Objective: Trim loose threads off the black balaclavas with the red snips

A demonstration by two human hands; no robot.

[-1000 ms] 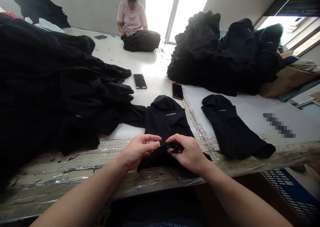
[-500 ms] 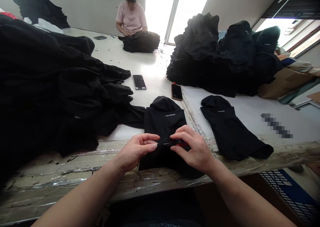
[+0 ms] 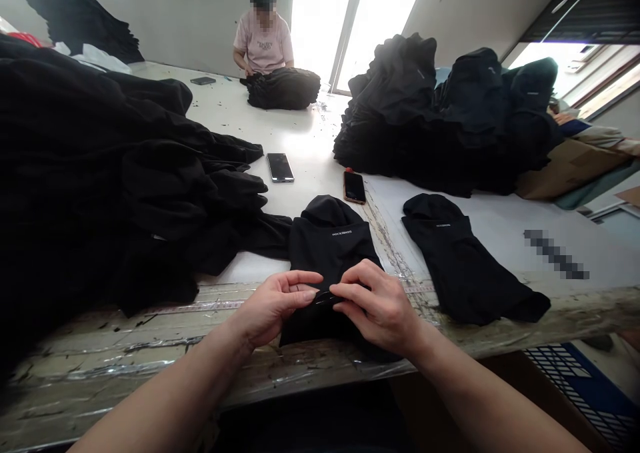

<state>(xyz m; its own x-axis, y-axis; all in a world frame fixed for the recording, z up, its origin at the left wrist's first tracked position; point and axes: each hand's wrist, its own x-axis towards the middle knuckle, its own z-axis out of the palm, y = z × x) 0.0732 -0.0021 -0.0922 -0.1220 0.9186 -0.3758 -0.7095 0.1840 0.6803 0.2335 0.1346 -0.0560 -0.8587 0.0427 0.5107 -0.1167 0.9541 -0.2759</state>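
A black hooded cloth piece [image 3: 333, 246] with a small printed word lies flat at the table's front edge, under both hands. My left hand [image 3: 280, 303] is over its left side, thumb and fingertips close together; whether anything is between them is too small to tell. My right hand [image 3: 375, 303] holds a small dark tool [image 3: 324, 298] with thin, shiny tips pointing at my left fingertips; most of it is hidden in the fingers. A second black hooded piece [image 3: 463, 266] lies to the right.
A large heap of black cloth [image 3: 100, 173] covers the left side. Black stacks [image 3: 425, 120] stand back right. Two phones [image 3: 281, 167] [image 3: 355, 187] lie mid-table. A person [image 3: 264, 43] sits at the far end behind a black pile [image 3: 284, 88]. A blue crate [image 3: 585, 386] is below right.
My right hand has turned and closed more around the small tool, so its red part no longer shows. My left hand has barely moved. The whole view has shifted slightly.
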